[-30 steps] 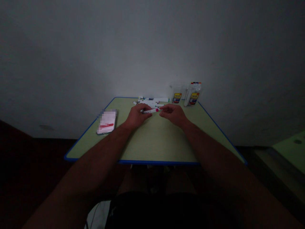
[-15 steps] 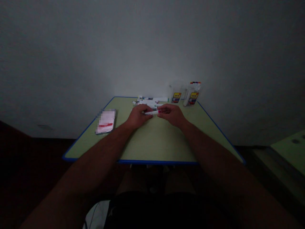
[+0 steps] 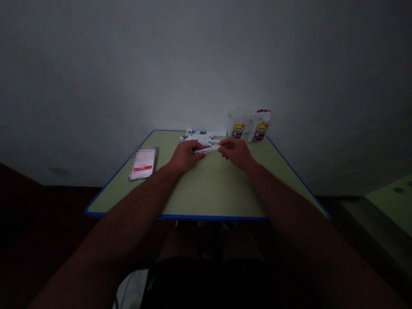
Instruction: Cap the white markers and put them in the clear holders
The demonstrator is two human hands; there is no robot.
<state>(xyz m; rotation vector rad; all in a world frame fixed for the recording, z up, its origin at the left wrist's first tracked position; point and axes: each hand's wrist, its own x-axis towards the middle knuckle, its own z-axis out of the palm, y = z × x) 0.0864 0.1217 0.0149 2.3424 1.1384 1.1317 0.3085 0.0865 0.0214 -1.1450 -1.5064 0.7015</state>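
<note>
A dim, plain room, probably in a home, suggested by the painted grey wall [image 3: 206, 64] and a small blue-edged counter [image 3: 219, 189] against it, holding a smartphone [image 3: 143, 164] and white markers [image 3: 216, 134].

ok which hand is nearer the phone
Left. The left hand is to the right of the phone, apart from it; the right hand is farther right, past the left hand.
</note>
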